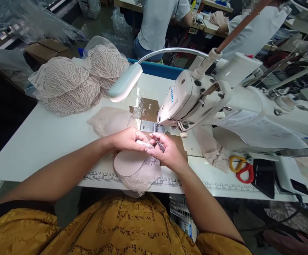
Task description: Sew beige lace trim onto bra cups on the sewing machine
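Note:
My left hand (128, 139) is closed in a pinch on a small white label (144, 143), held just in front of the sewing machine (196, 99). My right hand (169, 150) is closed on thin metal tweezers (157, 141) whose tips meet the label. Under both hands lies a beige lace bra piece (136, 170) that hangs over the table's front edge. A second beige cup (110, 120) rests behind my left hand, near the needle plate.
A pile of lace bra cups (76, 81) sits at the table's back left. A gooseneck lamp (124, 83) hangs over the work area. Red and yellow scissors (241, 168) and a black box (264, 175) lie to the right. Other people work at tables behind.

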Demonstrator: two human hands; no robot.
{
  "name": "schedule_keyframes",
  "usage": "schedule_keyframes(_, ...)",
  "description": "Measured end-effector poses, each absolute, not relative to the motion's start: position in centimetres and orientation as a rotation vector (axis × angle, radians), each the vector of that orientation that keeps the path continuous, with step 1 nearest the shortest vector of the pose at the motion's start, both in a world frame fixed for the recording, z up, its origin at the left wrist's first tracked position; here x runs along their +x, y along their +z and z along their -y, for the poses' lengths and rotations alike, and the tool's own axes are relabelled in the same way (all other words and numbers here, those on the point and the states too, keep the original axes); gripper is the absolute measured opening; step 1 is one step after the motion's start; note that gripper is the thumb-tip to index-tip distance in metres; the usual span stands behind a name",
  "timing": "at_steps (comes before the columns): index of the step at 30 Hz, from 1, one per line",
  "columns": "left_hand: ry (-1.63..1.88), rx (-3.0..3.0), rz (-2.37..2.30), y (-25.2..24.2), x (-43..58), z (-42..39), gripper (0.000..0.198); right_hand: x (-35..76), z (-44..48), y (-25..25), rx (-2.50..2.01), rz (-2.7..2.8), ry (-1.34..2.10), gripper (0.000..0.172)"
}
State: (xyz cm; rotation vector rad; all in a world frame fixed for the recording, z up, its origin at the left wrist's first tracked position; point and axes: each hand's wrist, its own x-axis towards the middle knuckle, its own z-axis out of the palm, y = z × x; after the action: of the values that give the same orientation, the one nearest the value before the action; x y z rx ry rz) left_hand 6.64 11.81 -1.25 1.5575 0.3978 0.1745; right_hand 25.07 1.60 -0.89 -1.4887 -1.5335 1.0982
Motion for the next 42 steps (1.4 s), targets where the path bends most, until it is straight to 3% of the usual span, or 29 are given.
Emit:
schedule_keyframes(5, -0.071, 1.709, -0.468, 0.0, 4.9, -13.5, 0.022, 24.9, -1.6, -1.3, -1.538, 1.561, 1.212, 0.024)
schedule_keyframes(9, -0.256, 1.847, -0.598, 1.1, 2.8, -15.2, 0.013, 25.8, -1.0, -1.4, -1.656, 1.457, 1.295, 0.018)
schedule_keyframes(17, 0.038, 2.172, -0.997, 2.3, -1.3, -14.6, 0.024, 26.3, -0.5, -1.6, -1.678, 1.416, 1.355, 0.017)
schedule_keyframes(20, -0.046, 2.087, -1.075, 1.9, -2.2, -13.1, 0.033, 26.3, -0.5, -1.6, -1.661, 1.432, 1.359, 0.016)
schedule_keyframes(33, 0.286, 1.207, -0.668, -1.1, 2.4, -10.3, 0.023, 27.1, 0.5, -1.0, -1.611, 1.771, 1.382, 0.020)
schedule_keyframes(36, 0.223, 1.096, -0.673, -1.1, 2.8, -9.7, 0.035, 27.3, 0.9, -1.2, -1.580, 1.624, 1.433, 0.029)
schedule_keyframes(42, 0.272, 1.158, -0.678, -0.8, 4.0, -8.6, 0.019, 27.1, 0.3, -0.6, -1.509, 1.548, 1.296, 0.044)
